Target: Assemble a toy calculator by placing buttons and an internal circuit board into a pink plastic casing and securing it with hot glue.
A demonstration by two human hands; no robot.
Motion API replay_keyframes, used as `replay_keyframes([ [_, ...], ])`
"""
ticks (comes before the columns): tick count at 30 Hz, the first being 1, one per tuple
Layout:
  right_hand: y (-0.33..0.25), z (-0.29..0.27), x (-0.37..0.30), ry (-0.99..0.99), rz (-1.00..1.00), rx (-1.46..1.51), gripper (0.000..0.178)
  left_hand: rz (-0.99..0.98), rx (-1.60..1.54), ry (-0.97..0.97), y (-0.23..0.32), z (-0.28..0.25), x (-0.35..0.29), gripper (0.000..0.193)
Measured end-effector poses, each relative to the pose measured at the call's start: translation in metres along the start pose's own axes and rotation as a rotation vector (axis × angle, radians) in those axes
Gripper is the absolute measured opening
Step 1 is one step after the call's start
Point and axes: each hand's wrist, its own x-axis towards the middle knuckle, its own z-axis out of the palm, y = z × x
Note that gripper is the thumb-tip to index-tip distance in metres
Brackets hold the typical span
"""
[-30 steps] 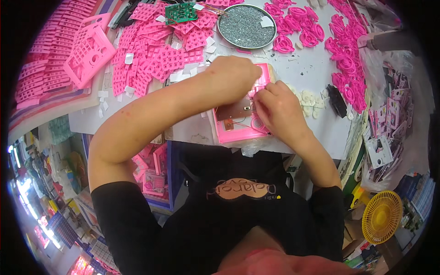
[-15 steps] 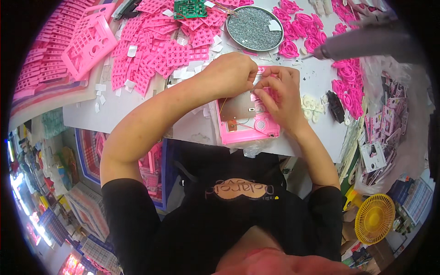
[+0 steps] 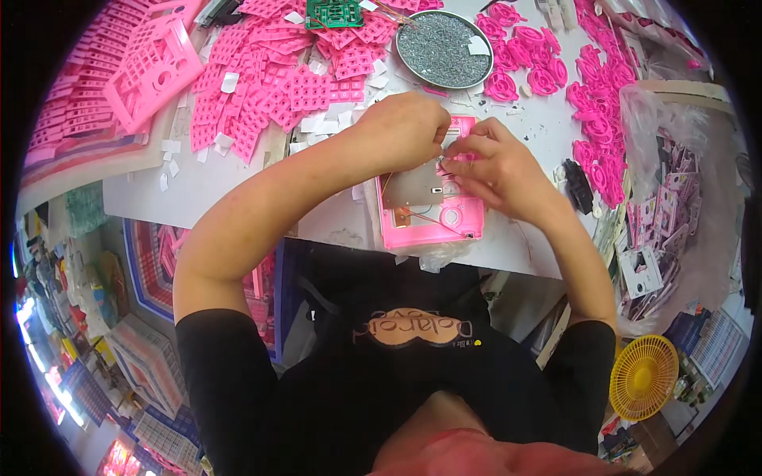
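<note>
A pink plastic housing (image 3: 421,237) lies on the white table in front of me, with a flat grey-brown board (image 3: 406,189) and thin wires inside it. My left hand (image 3: 406,131) is curled over the housing's far left side, its fingertips closed and mostly hidden by the hand itself. From the right, my right hand (image 3: 504,170) reaches over the housing, thumb and fingers pinched close to the board's right edge. Whatever sits between the fingertips of either hand is too small to make out.
Beyond my hands stands a round dish (image 3: 443,51) of small metal screws. Pink keypad pieces (image 3: 309,91) heap up at the far left, near a green circuit board (image 3: 333,13). Pink ring-shaped parts (image 3: 541,59) and a black part (image 3: 579,186) lie to the right.
The dark tool at the upper right has swung out of view. My right hand has turned and its forearm shifted outward to the right; my left hand stays nearly in place.
</note>
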Motion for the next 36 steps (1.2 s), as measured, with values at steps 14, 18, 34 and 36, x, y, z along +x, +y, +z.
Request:
replay_keyframes([
  [14,-0.007,0.012,-0.002,0.112,0.036,0.0,0.028,0.096,0.199,-0.044,0.0,-0.001,-0.002,0.011],
  [18,-0.021,0.029,-0.005,0.246,0.021,-0.222,0.032,0.122,0.242,-0.028,-0.003,0.006,-0.003,0.014],
  [34,-0.015,0.015,0.007,0.066,0.151,-0.061,0.027,-0.011,-0.059,0.219,-0.005,-0.017,-0.014,0.016],
  [36,-0.01,0.011,-0.001,0.086,0.127,0.032,0.026,-0.038,-0.092,0.44,-0.012,-0.021,-0.026,0.015],
])
